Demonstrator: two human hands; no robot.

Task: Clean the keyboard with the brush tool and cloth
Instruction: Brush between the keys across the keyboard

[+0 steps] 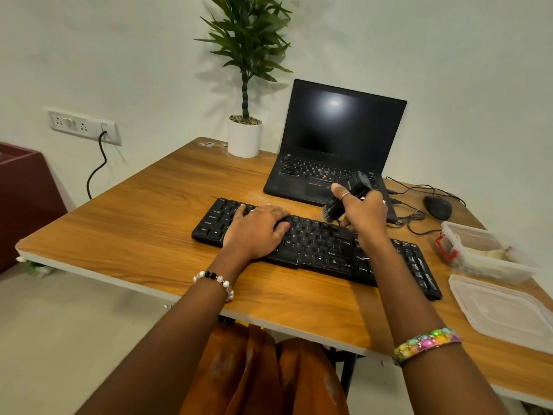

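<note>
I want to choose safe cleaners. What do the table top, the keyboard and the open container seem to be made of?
Table top: likely wood-look laminate, showing printed grain and a pale edge band. Keyboard: matte black plastic, probably, with dull keys. Open container: clear, glossy plastic; its contents show through.

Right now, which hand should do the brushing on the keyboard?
The right hand. It already grips the black brush tool, bristles pointing down just above the keyboard. The left hand rests flat on the keys, likely steadying the keyboard.
</note>
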